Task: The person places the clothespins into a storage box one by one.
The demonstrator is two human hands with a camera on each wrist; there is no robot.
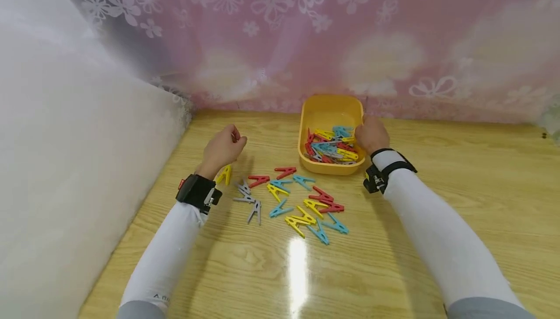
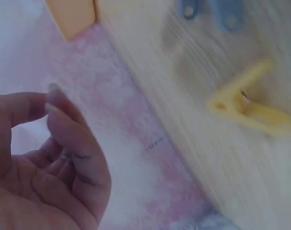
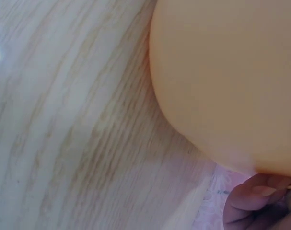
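My right hand (image 1: 373,135) grips the right rim of an orange-yellow plastic bin (image 1: 331,107). In the right wrist view its curled fingers (image 3: 250,199) are at the bin's edge, and the bin's wall (image 3: 226,86) fills much of the picture. A mixed pile of clothespins (image 1: 325,148) lies inside the bin. My left hand (image 1: 222,150) hovers over the table at the left, with fingers loosely bent and nothing between them. Below it lies a yellow clothespin (image 1: 224,175), also visible in the left wrist view, apart from the hand (image 2: 54,163).
Grey clothespins (image 1: 245,193) lie close together right of the left wrist. Red, blue and yellow clothespins (image 1: 276,191) spread over the wooden table (image 1: 245,270) in front of the bin. A pink floral curtain (image 1: 280,51) hangs behind; a white surface (image 1: 78,153) borders the left.
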